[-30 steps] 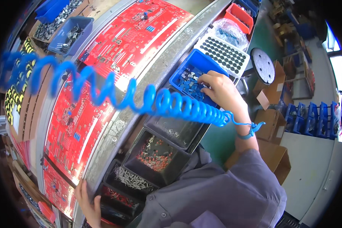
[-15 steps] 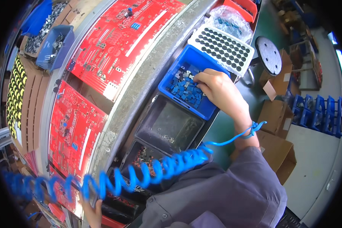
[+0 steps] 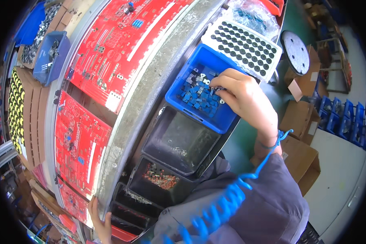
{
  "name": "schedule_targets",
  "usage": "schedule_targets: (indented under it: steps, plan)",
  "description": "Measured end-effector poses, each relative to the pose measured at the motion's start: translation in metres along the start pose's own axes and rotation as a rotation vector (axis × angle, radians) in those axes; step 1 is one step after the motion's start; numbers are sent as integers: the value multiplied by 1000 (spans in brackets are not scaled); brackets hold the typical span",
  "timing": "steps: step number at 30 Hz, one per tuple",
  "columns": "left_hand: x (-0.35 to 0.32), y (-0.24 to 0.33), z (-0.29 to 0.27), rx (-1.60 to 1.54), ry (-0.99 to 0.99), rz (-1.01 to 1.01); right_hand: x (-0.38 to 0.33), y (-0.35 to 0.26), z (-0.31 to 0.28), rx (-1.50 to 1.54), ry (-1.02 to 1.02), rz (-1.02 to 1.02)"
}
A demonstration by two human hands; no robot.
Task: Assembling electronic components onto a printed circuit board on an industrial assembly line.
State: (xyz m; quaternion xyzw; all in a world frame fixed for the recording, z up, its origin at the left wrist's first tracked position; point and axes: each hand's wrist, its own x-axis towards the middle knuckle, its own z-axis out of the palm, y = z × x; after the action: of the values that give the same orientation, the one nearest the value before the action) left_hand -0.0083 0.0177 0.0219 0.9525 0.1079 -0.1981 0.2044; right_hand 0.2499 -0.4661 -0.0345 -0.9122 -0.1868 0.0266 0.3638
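Right hand (image 3: 244, 95) was down inside the blue bin (image 3: 221, 118), thumb and forefinger brought close together over small blue parts (image 3: 201, 97) with metal legs; could not tell whether one was pinched. Left hand (image 3: 101, 223) sat at the rail's near end, thumb spread from fingers, beside the lowest red board (image 3: 71, 201).

Progress, judged by eye: upper board (image 3: 122, 44) and middle board (image 3: 79, 132) each carried a short blue row and a few dark pieces; much of their surface looked unfilled. Bin floor well covered with loose parts.

Around: white tray (image 3: 244, 46) of black round pieces just beyond the bin; near-bare black bin (image 3: 166, 134) on its near side, then one with orange parts (image 3: 158, 177). Grey rail (image 3: 150, 77) ran between bins and boards. Coiled blue cord (image 3: 215, 213) hung across the right sleeve, clear of the fingers.
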Motion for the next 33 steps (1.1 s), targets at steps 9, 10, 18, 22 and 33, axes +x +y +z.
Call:
schedule_targets:
  steps: [9, 10, 18, 22, 33]
  plan:
    - [10, 35, 3, -33, 60, -59, -3, -4, 10, -60, -32, 61]
    - [5, 35, 4, -17, 83, -60, 0, -10, 11, -52, -55, 71]
    - [10, 38, 12, 8, 178, -35, -1, -12, 16, -51, -20, 32]
    - [5, 35, 14, -38, 183, -64, -1, -9, 22, -61, -32, 6]
    - [6, 30, 18, 14, 256, 7, -4, -58, 6, -74, 184, -99]
